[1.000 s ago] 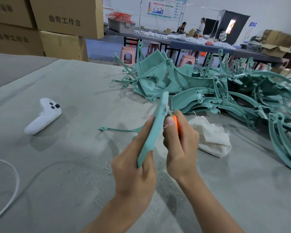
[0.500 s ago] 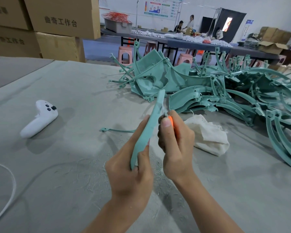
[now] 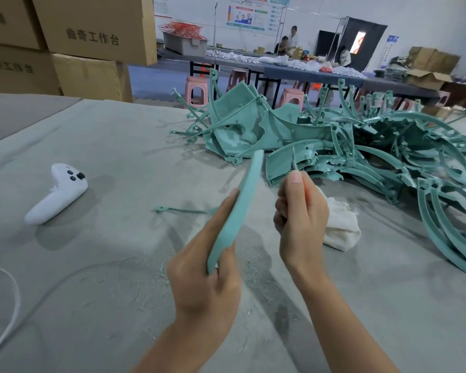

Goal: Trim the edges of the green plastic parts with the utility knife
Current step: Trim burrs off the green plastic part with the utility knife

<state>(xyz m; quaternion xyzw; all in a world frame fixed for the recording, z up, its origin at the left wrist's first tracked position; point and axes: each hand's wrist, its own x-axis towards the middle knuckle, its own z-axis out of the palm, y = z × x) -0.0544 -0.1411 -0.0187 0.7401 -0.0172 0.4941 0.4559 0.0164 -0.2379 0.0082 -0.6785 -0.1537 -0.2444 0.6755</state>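
Left hand: its grip is closed round the lower end of one curved green part, held above the desk and turned edge-on toward the person, likely so the rim to be trimmed is exposed.
Right hand: its grip is wrapped tight round the utility knife, thumb up along the orange handle for control, blade pointing up and away from the body.
Gap: blade and part are apart, side by side and not touching.
Waiting stock: the pile of green parts lies at the back right, within reach.
Edges: the part's upper end is free; its right rim faces the blade.
Open room: bare desk lies ahead, between the hands and the pile; a white cloth lies just right of the right hand, and a white controller is well to the left.
Shavings: scattered on the desk below the hands.
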